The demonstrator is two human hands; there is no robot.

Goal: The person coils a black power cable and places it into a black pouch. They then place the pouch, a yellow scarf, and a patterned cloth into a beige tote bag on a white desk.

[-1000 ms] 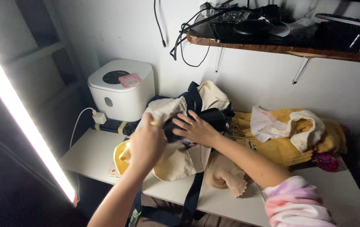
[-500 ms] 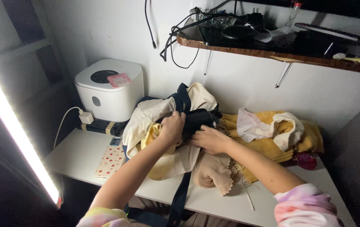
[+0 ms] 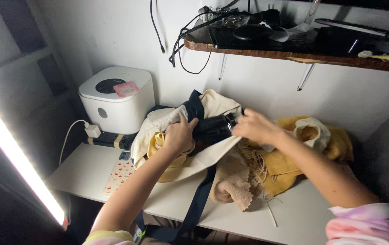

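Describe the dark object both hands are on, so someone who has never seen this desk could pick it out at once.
Start at the white desk under the wooden shelf; in the middle lies a cream tote bag with navy straps. At the bag's mouth, between the left hand and right hand, sits a black cylinder. It is the only dark, glossy, hard thing among soft cream and yellow cloth.

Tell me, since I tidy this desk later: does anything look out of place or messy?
Yes. Yellow and beige cloths lie heaped beside the cream tote bag, whose dark strap hangs over the table edge. Cables dangle off the shelf.
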